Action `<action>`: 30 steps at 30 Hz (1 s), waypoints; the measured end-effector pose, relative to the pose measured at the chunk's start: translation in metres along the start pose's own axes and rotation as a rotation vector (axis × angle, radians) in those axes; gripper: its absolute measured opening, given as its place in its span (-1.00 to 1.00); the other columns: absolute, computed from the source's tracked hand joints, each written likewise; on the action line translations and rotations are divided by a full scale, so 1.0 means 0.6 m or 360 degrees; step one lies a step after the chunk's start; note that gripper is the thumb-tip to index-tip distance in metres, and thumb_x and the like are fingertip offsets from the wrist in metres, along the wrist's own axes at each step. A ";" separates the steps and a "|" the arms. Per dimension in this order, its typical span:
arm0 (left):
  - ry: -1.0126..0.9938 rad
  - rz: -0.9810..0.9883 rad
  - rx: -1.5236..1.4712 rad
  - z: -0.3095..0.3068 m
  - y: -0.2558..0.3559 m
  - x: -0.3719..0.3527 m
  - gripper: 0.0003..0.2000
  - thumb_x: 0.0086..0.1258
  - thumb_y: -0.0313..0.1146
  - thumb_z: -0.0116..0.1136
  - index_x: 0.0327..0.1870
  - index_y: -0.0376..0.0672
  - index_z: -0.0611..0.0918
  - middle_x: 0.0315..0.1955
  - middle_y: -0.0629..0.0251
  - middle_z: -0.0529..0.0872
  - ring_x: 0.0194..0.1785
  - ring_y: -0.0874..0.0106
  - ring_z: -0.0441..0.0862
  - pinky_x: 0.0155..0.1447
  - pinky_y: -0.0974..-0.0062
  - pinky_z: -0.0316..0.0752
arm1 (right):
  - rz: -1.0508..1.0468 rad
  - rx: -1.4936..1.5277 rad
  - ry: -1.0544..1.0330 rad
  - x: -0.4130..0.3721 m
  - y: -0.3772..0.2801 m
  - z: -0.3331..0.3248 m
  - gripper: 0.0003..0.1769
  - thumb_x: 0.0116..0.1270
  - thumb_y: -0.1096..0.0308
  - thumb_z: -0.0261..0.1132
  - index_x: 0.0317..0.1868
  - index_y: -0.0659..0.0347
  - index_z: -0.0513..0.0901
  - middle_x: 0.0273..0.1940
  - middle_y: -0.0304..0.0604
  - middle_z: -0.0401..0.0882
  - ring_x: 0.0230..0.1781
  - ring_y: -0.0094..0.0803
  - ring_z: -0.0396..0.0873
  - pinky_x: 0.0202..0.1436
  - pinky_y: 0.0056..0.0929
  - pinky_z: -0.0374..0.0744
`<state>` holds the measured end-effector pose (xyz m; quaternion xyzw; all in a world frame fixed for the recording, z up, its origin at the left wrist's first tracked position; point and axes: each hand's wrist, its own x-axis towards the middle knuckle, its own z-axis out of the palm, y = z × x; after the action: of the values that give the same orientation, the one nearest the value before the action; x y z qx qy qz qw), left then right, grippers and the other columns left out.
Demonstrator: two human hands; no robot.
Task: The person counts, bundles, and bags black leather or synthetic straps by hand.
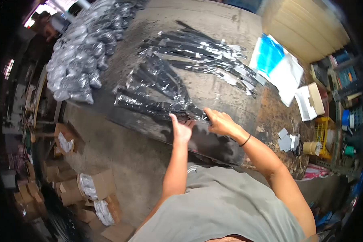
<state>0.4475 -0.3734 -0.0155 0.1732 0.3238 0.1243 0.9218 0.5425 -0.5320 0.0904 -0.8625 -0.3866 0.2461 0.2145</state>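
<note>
A shiny bundle of black strips in clear plastic wrapping [149, 105] lies along the near edge of the worktable. My left hand [182, 130] cups its near side, thumb raised and fingertips partly hidden by the plastic. At the bundle's right end, my right hand [219, 122] grips the gathered plastic with curled fingers. More plastic-covered black strips [157, 74] fan out just beyond my hands. Farther back are several loose black strips with clear, glossy ends [205, 50].
Many grey plastic-wrapped packs [78, 60] are piled on the table's left side. White and blue plastic sheets [276, 64], an opened carton [312, 99] and a tape roll [311, 148] lie to the right. Cardboard boxes [97, 183] stand on the floor at lower left.
</note>
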 end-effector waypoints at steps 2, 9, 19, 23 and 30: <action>0.0184 -0.0071 0.0272 -0.017 -0.001 -0.006 0.07 0.02 0.41 0.16 0.36 -0.28 0.10 0.24 -0.13 0.23 0.27 -0.01 0.30 0.32 -0.02 0.24 | -0.0044 -0.0047 -0.0026 -0.021 0.012 -0.021 -0.30 -0.03 0.39 0.32 0.19 0.14 0.28 -0.06 0.15 0.52 -0.11 0.15 0.55 -0.11 -0.02 0.53; 0.0619 0.0254 0.0324 0.002 0.071 0.011 -0.15 0.24 0.23 0.13 0.32 -0.30 0.20 0.16 -0.06 0.40 0.17 0.13 0.44 0.20 0.14 0.38 | -0.0100 -0.0138 0.0056 -0.061 0.080 -0.041 -0.28 -0.05 0.42 0.33 0.20 0.12 0.28 -0.13 0.12 0.52 -0.14 0.13 0.54 -0.14 -0.02 0.53; 0.0868 0.0541 0.1044 -0.036 0.116 0.148 -0.22 0.29 0.03 0.19 0.28 -0.50 0.23 0.27 -0.12 0.31 0.30 0.19 0.33 0.32 0.37 0.25 | 0.0097 -0.0771 -0.0137 -0.067 0.113 -0.057 -0.40 0.08 0.45 0.19 0.20 0.22 0.29 -0.26 0.12 0.55 -0.32 0.05 0.62 -0.26 -0.08 0.58; 0.0923 0.0500 0.1094 0.028 0.125 0.094 -0.35 0.28 -0.02 0.22 0.13 -0.47 0.37 0.11 -0.04 0.45 0.08 0.13 0.52 0.06 0.09 0.48 | 0.0100 -0.0916 -0.0081 -0.059 0.166 -0.038 -0.40 0.10 0.42 0.22 0.20 0.24 0.30 -0.25 0.10 0.57 -0.29 0.00 0.64 -0.28 -0.18 0.60; 0.0865 0.0337 0.1787 -0.011 0.170 0.117 -0.31 0.19 0.27 0.15 -0.09 -0.33 0.51 -0.34 0.08 0.64 -0.48 0.36 0.62 -0.47 0.47 0.58 | 0.0213 -0.0561 0.0153 -0.082 0.240 0.004 -0.34 0.18 0.17 0.27 0.28 0.10 0.27 -0.06 0.04 0.50 -0.04 -0.01 0.49 -0.06 -0.05 0.47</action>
<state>0.4850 -0.2552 -0.0184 0.6238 0.5433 0.0657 0.5580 0.5935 -0.6571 0.0208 -0.9213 -0.3547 0.1469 0.0615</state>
